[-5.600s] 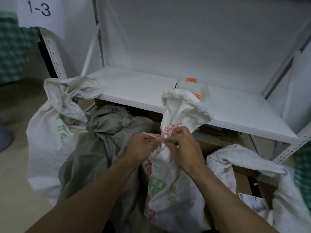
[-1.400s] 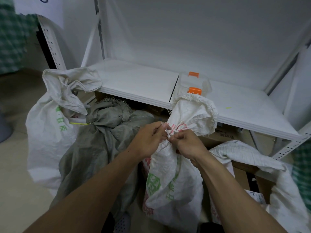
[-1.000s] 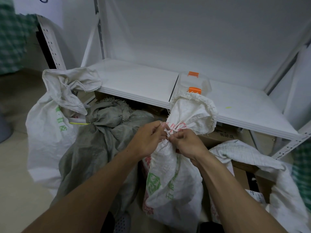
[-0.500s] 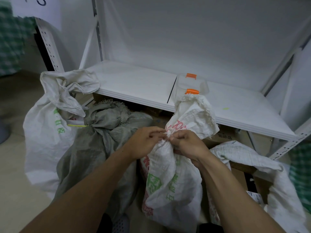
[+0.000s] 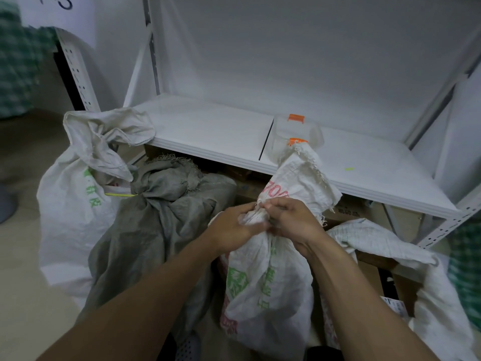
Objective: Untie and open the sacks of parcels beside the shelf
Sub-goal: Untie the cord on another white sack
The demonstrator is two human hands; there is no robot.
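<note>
A white woven sack (image 5: 268, 290) with green and red print stands in front of the shelf, its neck bunched and its frayed top flopping to the right. My left hand (image 5: 234, 227) and my right hand (image 5: 291, 220) meet at that neck, fingers curled round the gathered cloth and pinching at the tie, which is hidden between them. Left of it slumps a grey sack (image 5: 161, 230) with a knotted top. Farther left stands another white sack (image 5: 75, 204) with green print and a yellow tie. A fourth white sack (image 5: 390, 256) lies open at the right.
The white metal shelf (image 5: 208, 131) is just behind the sacks, with a clear plastic box (image 5: 296, 134) with orange clips on it. Cardboard boxes (image 5: 348, 212) sit under the shelf board. A perforated upright (image 5: 442, 227) stands at the right. Bare floor lies at the left.
Both hands stay at the sack's neck, sliding slightly lower on it. The sack's loose top has flopped over toward the right.
</note>
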